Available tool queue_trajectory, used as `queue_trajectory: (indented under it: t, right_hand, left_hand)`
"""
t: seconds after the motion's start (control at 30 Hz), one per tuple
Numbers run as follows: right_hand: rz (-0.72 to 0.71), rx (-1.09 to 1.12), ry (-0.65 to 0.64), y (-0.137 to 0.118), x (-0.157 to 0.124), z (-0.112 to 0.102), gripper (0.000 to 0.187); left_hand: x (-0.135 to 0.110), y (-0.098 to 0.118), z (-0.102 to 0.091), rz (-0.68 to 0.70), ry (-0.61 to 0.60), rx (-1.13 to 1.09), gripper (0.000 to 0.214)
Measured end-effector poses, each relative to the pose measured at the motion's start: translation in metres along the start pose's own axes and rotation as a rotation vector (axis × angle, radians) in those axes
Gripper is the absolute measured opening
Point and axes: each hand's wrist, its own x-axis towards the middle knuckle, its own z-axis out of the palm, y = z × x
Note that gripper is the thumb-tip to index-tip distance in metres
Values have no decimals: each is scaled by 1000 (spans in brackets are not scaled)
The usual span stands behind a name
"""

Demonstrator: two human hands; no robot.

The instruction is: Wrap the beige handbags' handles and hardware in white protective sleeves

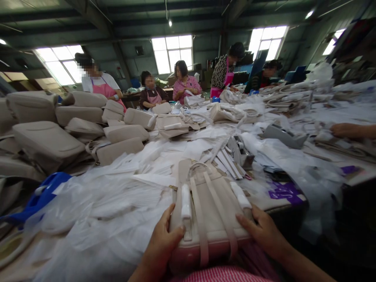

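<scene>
A beige backpack [214, 211] lies in front of me at the table's near edge, its strap side up and its top handle pointing away. Two shoulder straps run down its middle. White wrapping covers a part on its left [185, 201] and another on its right [239, 194]. My left hand [166, 239] grips the lower left side, thumb on top. On the lower right side, my right hand [263, 231] is closed round the edge with its thumb on the panel. The fingers under the bag are hidden.
Finished-looking beige bags [47, 143] are piled at the left. White wrapping sheets [117, 199] cover much of the table. A blue tape dispenser [44, 196] stands at left, a grey one [239, 150] beyond the backpack. A co-worker's hand [346, 130] reaches in at right; several people work opposite.
</scene>
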Motion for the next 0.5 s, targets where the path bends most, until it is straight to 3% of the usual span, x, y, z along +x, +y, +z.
queue_trajectory:
  t: [0.13,0.27,0.4,0.5]
  right_hand:
    - [-171,-42,69,-47,28,-8,35]
    - [-196,-150,169,-73,82,-6,40]
    - [-137,-89,191,-63,116,13,43]
    - [-146,18,303,-40,103,24,47]
  left_hand:
    - [14,38,-6,47,7,-111,89]
    - [54,68,-16,106,63,-78,83]
    - [86,63,-26,153,388,208,55]
    - [71,39,-29,361,600,293,36]
